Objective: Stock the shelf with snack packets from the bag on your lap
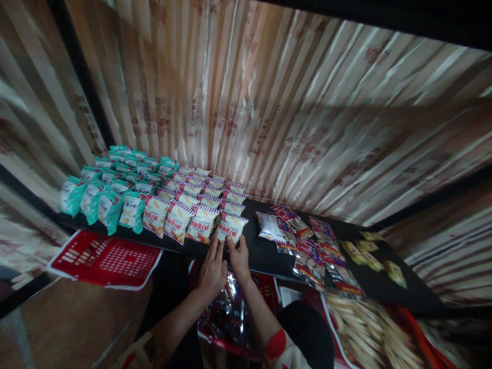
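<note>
A white snack bag (pixel 232 225) with red lettering and a blue-and-red striped top edge stands at the right front end of a block of matching bags (pixel 202 223). My left hand (pixel 213 267) has its fingers pressed together at the bag's lower left corner. On the lower right, my right hand (pixel 238 256) grips the same bag, thumb on its front and fingers along its side. The undersides of both hands are hidden. Left of the white bags, teal snack bags (pixel 132 211) stand in several rows on the black shelf (pixel 255 256).
Flat red-and-purple packets (pixel 307 256) and a silvery white bag (pixel 271 228) lie right of my hands, with yellow packets (pixel 363 254) farther along. Below are a red basket (pixel 107 259), a glossy dark bag (pixel 226 312) and pale long packs (pixel 365 328). Pleated printed sheeting (pixel 238 102) hangs behind.
</note>
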Available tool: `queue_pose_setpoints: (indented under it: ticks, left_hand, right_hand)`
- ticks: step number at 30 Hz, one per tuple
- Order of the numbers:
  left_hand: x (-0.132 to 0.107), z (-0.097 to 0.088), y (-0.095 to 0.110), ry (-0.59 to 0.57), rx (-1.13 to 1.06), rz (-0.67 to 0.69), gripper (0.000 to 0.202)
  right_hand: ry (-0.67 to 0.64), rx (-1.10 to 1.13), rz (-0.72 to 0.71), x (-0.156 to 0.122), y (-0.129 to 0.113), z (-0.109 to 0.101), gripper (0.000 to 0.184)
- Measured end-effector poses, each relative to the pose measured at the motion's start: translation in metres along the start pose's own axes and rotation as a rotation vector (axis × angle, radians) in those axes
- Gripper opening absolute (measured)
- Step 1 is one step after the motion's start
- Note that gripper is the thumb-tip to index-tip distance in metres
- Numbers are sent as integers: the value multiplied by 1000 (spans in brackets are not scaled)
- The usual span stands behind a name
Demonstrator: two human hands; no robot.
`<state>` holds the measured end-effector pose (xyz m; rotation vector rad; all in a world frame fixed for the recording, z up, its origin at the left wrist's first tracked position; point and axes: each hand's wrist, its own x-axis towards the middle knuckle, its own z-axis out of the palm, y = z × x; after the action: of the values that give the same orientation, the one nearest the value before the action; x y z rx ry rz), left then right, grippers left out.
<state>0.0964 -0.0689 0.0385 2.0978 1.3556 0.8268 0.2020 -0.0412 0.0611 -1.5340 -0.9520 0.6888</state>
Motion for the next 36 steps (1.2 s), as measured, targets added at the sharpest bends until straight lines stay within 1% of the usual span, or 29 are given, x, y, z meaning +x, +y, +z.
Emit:
queue_pose_setpoints:
  ticks: [5, 10, 17, 21, 23, 27, 31, 36]
  left_hand:
    - [1, 1, -2, 5, 3, -10, 59]
    - [1, 3, -3, 35, 0, -9, 58]
    - [2, 0, -1, 11, 33, -27, 59]
    - [1, -1, 1, 0, 55, -14, 59]
    - [1, -1, 1, -4, 63, -14, 60]
    - [2, -2, 2, -10, 76, -21, 59]
    - [4, -2, 2, -40, 90, -41, 58]
    - [3, 3, -2, -2, 103, -13, 60]
  right_hand:
    - [-1, 25, -18, -2, -11, 2, 58]
    - [-36, 37, -38, 0, -16, 4, 58]
    - [-49, -29, -18, 7, 0, 5, 56]
    - [44, -54, -73, 4, 7, 6, 63]
    - [77, -95, -85, 4, 7, 6, 62]
    - [62, -143, -103, 6, 6, 7, 54]
    - [45, -181, -150, 11, 9, 6, 50]
    - [88, -250, -246, 13, 19, 5, 49]
